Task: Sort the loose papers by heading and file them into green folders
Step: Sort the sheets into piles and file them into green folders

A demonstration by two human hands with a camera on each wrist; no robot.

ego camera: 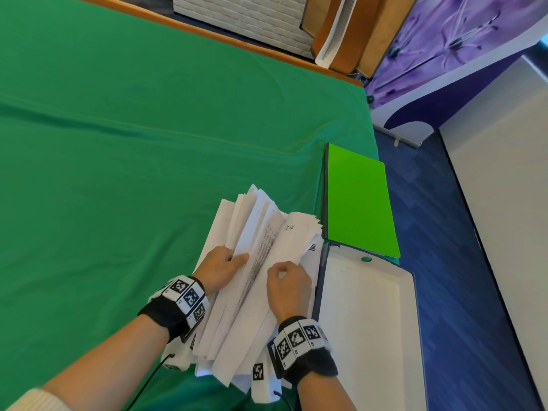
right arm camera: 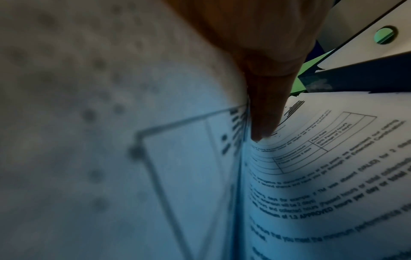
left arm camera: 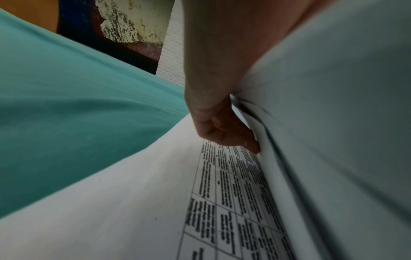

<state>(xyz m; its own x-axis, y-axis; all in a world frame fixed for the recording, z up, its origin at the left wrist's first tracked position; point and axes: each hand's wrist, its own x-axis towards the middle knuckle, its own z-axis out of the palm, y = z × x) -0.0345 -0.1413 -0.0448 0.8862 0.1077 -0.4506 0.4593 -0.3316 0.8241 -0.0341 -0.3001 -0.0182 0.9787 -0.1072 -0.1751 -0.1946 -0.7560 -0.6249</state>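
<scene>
A thick stack of loose white printed papers (ego camera: 258,280) lies on the green cloth near the front edge, its sheets fanned apart. My left hand (ego camera: 221,268) grips a raised bundle of sheets on the left side, fingers curled under them (left arm camera: 224,133). My right hand (ego camera: 289,284) pinches the sheets on the right side, a finger tucked between pages (right arm camera: 264,121). A bright green folder (ego camera: 358,203) lies shut just right of the stack. An open folder with a white inside and a green button (ego camera: 367,318) lies in front of it.
The green cloth (ego camera: 133,143) covers the table, with wide bare cloth to the left and behind the papers. The table's right edge runs beside the folders, above a blue floor (ego camera: 444,277). Brown boards (ego camera: 355,31) lean at the far edge.
</scene>
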